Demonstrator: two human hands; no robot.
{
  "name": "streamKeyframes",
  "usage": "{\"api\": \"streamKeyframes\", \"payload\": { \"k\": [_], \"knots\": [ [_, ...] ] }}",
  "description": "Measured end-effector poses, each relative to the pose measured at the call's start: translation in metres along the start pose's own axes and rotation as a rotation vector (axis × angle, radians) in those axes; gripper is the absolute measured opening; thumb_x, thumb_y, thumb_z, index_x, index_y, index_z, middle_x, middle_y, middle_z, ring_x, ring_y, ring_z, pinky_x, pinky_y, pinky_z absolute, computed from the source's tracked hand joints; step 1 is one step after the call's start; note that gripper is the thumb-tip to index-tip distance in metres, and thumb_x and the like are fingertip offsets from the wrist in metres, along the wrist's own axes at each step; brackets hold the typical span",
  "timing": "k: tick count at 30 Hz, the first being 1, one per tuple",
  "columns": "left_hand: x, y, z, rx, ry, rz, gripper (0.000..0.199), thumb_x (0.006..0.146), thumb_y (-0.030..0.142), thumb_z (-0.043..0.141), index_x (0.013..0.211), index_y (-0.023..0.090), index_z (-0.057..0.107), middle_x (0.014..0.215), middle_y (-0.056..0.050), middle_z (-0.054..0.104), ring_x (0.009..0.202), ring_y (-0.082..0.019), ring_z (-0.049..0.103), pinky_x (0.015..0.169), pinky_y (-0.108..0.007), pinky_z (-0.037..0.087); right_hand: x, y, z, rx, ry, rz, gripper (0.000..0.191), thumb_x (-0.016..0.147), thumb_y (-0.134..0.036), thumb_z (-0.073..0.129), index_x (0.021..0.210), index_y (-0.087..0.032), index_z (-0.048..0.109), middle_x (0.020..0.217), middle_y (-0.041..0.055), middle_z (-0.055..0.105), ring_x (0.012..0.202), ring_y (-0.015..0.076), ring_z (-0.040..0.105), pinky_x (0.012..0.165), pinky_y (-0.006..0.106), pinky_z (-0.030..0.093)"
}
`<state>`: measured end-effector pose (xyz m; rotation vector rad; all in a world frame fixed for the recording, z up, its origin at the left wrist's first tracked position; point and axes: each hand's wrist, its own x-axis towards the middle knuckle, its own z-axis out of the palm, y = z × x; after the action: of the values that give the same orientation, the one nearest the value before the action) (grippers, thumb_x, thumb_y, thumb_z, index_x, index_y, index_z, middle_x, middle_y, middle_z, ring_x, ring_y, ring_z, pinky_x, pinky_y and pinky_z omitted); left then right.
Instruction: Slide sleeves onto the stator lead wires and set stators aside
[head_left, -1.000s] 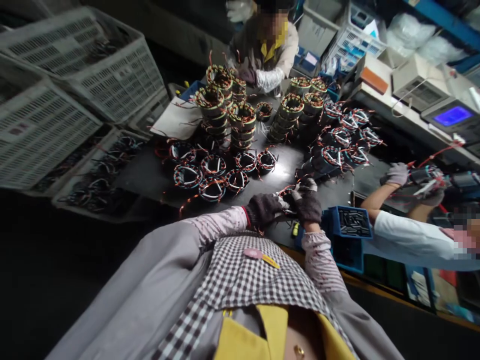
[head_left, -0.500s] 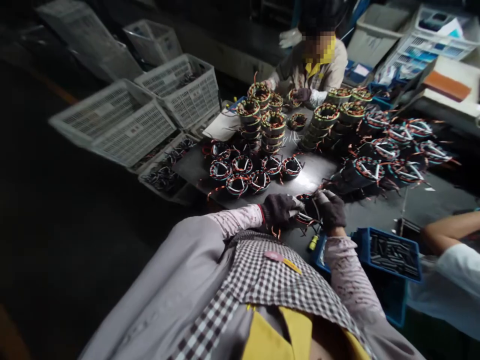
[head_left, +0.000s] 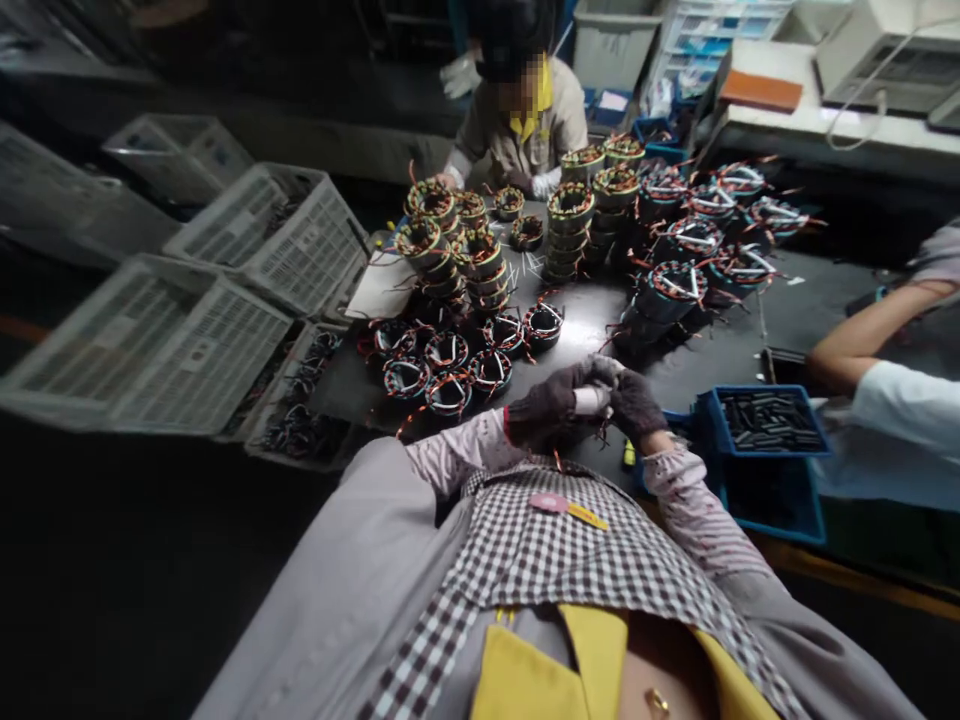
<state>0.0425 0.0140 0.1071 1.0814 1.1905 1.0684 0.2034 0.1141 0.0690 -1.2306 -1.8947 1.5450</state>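
Both my hands, in dark gloves with pale fingertips, meet at the table's near edge. My left hand (head_left: 553, 400) is closed over a wire-wound ring, which is mostly hidden beneath the fingers. From the right, my right hand (head_left: 631, 398) has its fingers bent against the left fingertips at the same ring; whether it grips the ring or a wire is too small to tell. Orange wire ends hang below the hands. Just beyond, several dark rings with white and orange wires (head_left: 490, 372) sit on the dark table (head_left: 585, 300).
Stacked wound rings (head_left: 570, 225) stand farther back, where a person (head_left: 525, 130) works. Blue bins (head_left: 769, 420) with black tubes lie right, beside another person's arm (head_left: 862, 335). Pale crates (head_left: 195, 350) stand left. A yellow object (head_left: 628, 454) lies near my right wrist.
The view has turned to the right, so the table and crates appear farther left. My hands have come together and now cover the ring, whose opening showed between them before.
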Motion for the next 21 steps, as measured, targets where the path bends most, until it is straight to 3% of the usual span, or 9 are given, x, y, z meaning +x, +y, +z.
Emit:
{"api": "streamKeyframes", "payload": {
  "k": [4, 6, 9, 11, 15, 19, 21],
  "knots": [
    [0.009, -0.011, -0.016, -0.323, 0.061, -0.057, 0.046, 0.094, 0.040, 0.074, 0.134, 0.018, 0.068, 0.104, -0.010, 0.079, 0.090, -0.022, 0.075, 0.087, -0.038, 0.063, -0.020, -0.013, -0.006, 0.218, 0.024, 0.029, 0.063, 0.078, -0.056, 0.085, 0.132, -0.025, 0.073, 0.109, 0.0046, 0.082, 0.100, 0.0253, 0.075, 0.095, 0.045, 0.065],
    [0.012, -0.018, -0.021, -0.421, 0.048, -0.075, 0.051, 0.087, 0.040, 0.080, 0.130, 0.017, 0.067, 0.108, -0.010, 0.079, 0.095, -0.022, 0.075, 0.088, -0.037, 0.063, -0.033, -0.022, -0.009, 0.256, -0.017, 0.031, 0.062, 0.078, -0.053, 0.089, 0.132, -0.025, 0.074, 0.108, 0.0040, 0.082, 0.096, 0.0238, 0.075, 0.092, 0.043, 0.066],
    [0.017, -0.028, -0.018, -0.516, -0.017, -0.052, 0.060, 0.082, 0.042, 0.087, 0.131, 0.017, 0.064, 0.121, -0.011, 0.078, 0.103, -0.023, 0.075, 0.092, -0.036, 0.062, -0.044, -0.033, -0.007, 0.271, -0.113, 0.008, 0.053, 0.079, -0.051, 0.092, 0.122, -0.025, 0.078, 0.108, 0.0049, 0.082, 0.099, 0.0243, 0.076, 0.095, 0.043, 0.065],
    [0.020, -0.031, -0.013, -0.479, -0.048, -0.063, 0.066, 0.081, 0.047, 0.091, 0.132, 0.016, 0.063, 0.120, -0.011, 0.078, 0.101, -0.023, 0.075, 0.089, -0.034, 0.062, -0.046, -0.036, -0.004, 0.276, -0.108, -0.004, 0.045, 0.078, -0.053, 0.093, 0.109, -0.023, 0.078, 0.105, 0.0058, 0.083, 0.099, 0.0255, 0.076, 0.096, 0.044, 0.065],
    [0.023, -0.031, -0.010, -0.394, -0.125, -0.147, 0.074, 0.075, 0.052, 0.097, 0.130, 0.015, 0.065, 0.108, -0.011, 0.078, 0.092, -0.021, 0.075, 0.084, -0.034, 0.061, -0.054, -0.026, -0.002, 0.239, 0.034, -0.013, 0.039, 0.078, -0.055, 0.091, 0.094, -0.022, 0.076, 0.098, 0.0052, 0.082, 0.093, 0.0250, 0.075, 0.092, 0.044, 0.065],
    [0.017, -0.030, -0.019, -0.373, -0.259, -0.160, 0.073, 0.074, 0.039, 0.096, 0.137, 0.020, 0.065, 0.127, -0.015, 0.077, 0.108, -0.027, 0.077, 0.092, -0.039, 0.064, -0.068, 0.006, -0.025, 0.177, 0.255, 0.015, 0.035, 0.085, -0.056, 0.084, 0.099, -0.024, 0.076, 0.093, 0.0035, 0.078, 0.085, 0.0233, 0.072, 0.087, 0.043, 0.064],
    [0.014, -0.032, -0.025, -0.263, -0.150, -0.089, 0.066, 0.080, 0.030, 0.088, 0.140, 0.021, 0.064, 0.136, -0.016, 0.075, 0.119, -0.029, 0.076, 0.102, -0.043, 0.064, -0.073, 0.033, -0.047, 0.075, 0.418, 0.049, 0.032, 0.087, -0.053, 0.080, 0.102, -0.025, 0.077, 0.099, 0.0057, 0.079, 0.091, 0.0256, 0.073, 0.094, 0.046, 0.063]
  ]
}}
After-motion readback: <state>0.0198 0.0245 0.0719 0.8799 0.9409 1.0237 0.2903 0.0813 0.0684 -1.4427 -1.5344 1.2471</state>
